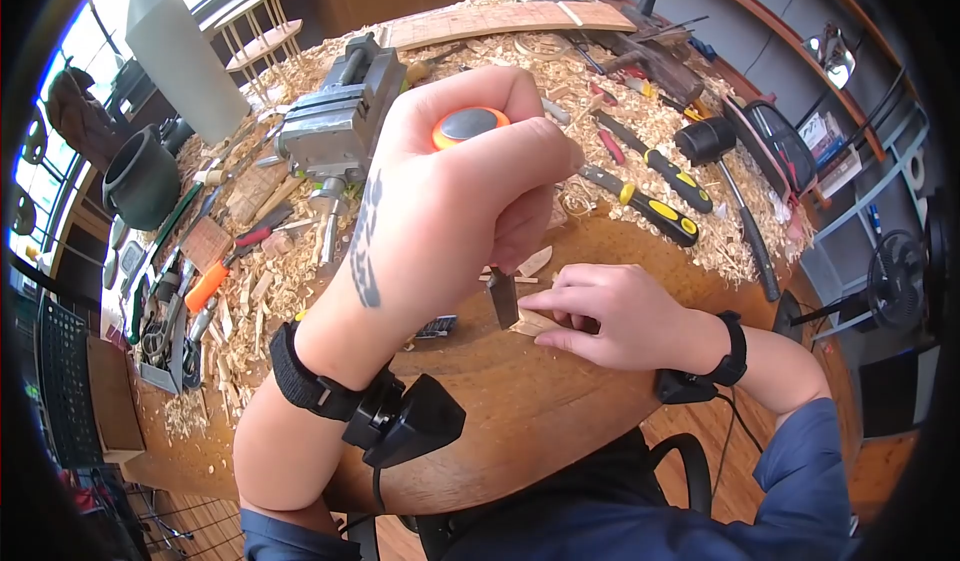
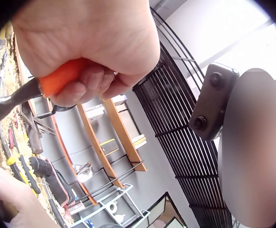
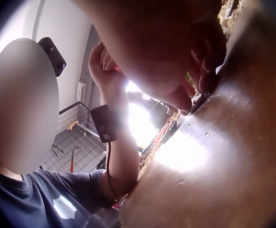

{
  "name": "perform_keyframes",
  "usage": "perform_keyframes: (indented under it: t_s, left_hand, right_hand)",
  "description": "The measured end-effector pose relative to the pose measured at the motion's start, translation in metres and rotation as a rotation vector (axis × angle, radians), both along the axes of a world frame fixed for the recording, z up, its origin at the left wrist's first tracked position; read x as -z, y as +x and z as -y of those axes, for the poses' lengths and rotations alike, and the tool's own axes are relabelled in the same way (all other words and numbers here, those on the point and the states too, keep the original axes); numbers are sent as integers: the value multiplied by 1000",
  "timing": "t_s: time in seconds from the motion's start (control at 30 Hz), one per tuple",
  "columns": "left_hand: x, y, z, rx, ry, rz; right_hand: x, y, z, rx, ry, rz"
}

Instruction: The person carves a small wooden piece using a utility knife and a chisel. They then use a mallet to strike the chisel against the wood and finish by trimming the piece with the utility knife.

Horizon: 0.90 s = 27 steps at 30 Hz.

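mid-frame, the left hand (image 1: 458,181) curls closed round a chisel (image 1: 503,301). right of centre, the right hand (image 1: 615,316) pinches wood (image 1: 529,323).

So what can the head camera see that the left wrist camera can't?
Only the head view shows the metal vise, the dark green pot and the small wood piece pinched in the right grip.

Only the left wrist view shows the two-lens camera and the black slatted rack.

Both show the left grip holding the orange-handled tool, the right grip, and the black mallet.
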State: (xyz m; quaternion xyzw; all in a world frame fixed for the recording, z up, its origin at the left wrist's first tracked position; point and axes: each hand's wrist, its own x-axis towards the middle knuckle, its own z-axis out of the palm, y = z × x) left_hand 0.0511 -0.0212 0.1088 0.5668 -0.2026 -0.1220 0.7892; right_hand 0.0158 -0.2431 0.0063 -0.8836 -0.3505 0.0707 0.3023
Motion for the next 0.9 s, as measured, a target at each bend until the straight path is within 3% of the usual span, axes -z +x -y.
perform_keyframes:
  t_s: [0.9]
  left_hand:
    - [8, 4, 5, -28, -37, -95]
  right_hand:
    - [8, 4, 0, -68, 57, 161]
